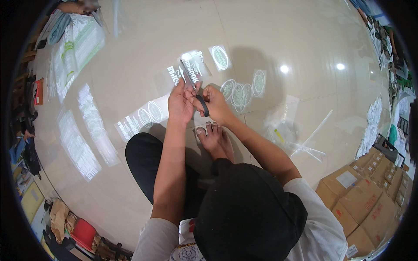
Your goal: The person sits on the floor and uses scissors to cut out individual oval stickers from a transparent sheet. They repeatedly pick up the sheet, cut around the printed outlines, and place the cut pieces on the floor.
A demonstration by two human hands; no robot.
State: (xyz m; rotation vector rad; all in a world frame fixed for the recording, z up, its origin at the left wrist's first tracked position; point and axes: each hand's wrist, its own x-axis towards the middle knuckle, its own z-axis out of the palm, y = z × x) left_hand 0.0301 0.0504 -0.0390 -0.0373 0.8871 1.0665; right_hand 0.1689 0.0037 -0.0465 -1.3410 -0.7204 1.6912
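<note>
My right hand (pixel 215 105) is closed around the black handles of a pair of scissors (pixel 203 104). The blades point away from me, over a clear plastic sheet (pixel 174 75) printed with white lettering. My left hand (pixel 180 106) pinches that sheet by its near edge, left of the blades. How far the blades are apart is hard to make out. Just beyond lies another printed piece (pixel 198 61) on the floor, partly behind the held sheet. A small cut piece with a green and white oval (pixel 220 58) rests to its right.
Clear oval prints (pixel 238 95) lie right of my hands. A printed strip (pixel 146 115) is by my left forearm, with longer sheets (pixel 78 143) farther left. Plastic scraps (pixel 311 150) lie at right. Cardboard boxes (pixel 361 200) stand lower right; my bare foot (pixel 215 141) is below the scissors.
</note>
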